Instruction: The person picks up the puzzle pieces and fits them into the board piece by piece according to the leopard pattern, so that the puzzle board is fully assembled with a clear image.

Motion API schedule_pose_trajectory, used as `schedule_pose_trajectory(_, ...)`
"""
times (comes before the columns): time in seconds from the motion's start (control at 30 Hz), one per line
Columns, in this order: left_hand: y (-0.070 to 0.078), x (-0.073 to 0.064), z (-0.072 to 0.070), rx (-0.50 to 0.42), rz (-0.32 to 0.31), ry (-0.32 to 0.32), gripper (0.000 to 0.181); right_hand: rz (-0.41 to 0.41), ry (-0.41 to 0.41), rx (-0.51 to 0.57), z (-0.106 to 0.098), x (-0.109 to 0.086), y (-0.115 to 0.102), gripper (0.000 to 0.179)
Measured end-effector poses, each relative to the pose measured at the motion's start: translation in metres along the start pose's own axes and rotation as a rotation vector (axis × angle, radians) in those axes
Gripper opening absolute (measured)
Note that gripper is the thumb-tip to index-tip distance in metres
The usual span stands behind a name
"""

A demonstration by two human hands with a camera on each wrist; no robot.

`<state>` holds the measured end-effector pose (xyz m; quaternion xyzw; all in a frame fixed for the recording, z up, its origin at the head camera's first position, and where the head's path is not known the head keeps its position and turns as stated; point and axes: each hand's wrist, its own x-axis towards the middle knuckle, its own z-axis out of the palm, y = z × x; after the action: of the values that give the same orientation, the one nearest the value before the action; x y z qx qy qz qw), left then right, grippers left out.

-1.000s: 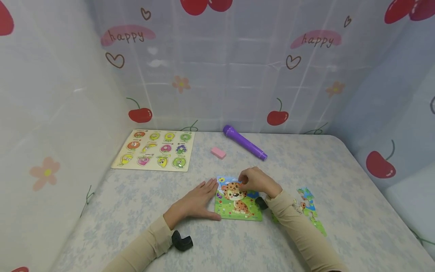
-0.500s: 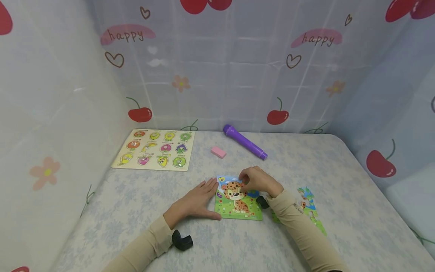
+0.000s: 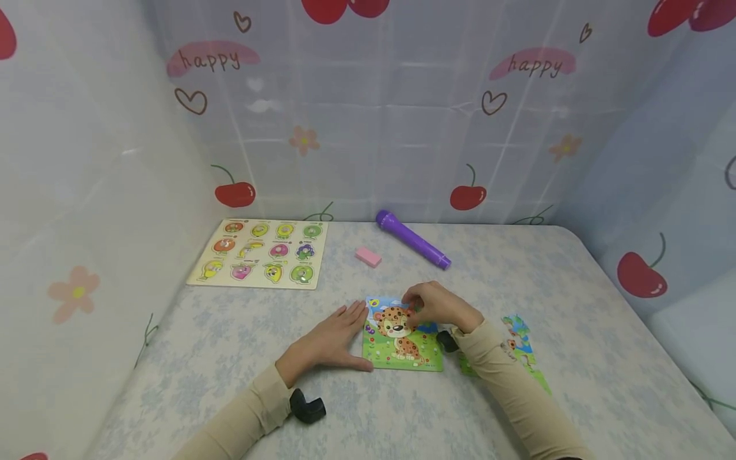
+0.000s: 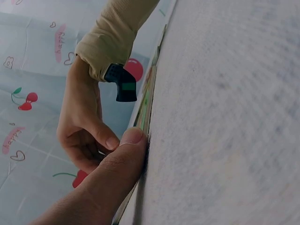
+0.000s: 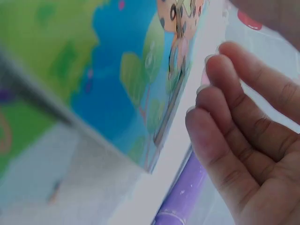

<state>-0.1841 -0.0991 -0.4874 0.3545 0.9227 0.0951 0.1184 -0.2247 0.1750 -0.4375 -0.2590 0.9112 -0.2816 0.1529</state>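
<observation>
A square puzzle board (image 3: 382, 358) with a spotted leopard cub on a green meadow lies mid-table. My left hand (image 3: 330, 342) rests spread along its left side, with the fingertips at the upper left edge. In the left wrist view, the left thumb (image 4: 123, 154) touches the board's edge. My right hand (image 3: 434, 303) is over the board's upper right part, thumb and fingers bent together in a pinch on a puzzle piece by the cub's ear, mostly hidden by the fingers. The right wrist view shows the curled fingers (image 5: 211, 124) close beside the board's raised-looking edge.
Loose puzzle pieces (image 3: 520, 335) lie on the right, partly behind the right sleeve (image 3: 506, 377). A pink block (image 3: 368, 257) and a purple toy microphone (image 3: 414, 240) lie farther back. At the back left is a fruit peg board (image 3: 259, 252). Printed curtains enclose the table.
The right wrist has shifted very slightly to the right, while its fingers stay at the same spot on the board. The left hand has not moved.
</observation>
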Motion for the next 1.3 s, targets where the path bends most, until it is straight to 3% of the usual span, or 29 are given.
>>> schedule_pose_trajectory(0.23,0.0,0.001,0.0,0.004,0.001,-0.004,0.119,-0.033,0.005,-0.02,-0.01,-0.016,0.01,0.048)
schedule_pose_trajectory(0.73,-0.007,-0.002,-0.002,0.0,-0.006,0.003,0.119,0.036,0.017,-0.021,-0.036,-0.051,0.036,0.048)
schedule_pose_trajectory(0.97,-0.005,0.0,0.004,0.0,0.01,0.006,0.12,0.046,0.027,-0.02,-0.044,-0.073,0.05,0.046)
schedule_pose_trajectory(1.3,-0.002,0.001,0.004,0.007,0.01,0.017,0.12,0.128,0.044,-0.024,-0.056,-0.1,0.075,0.046)
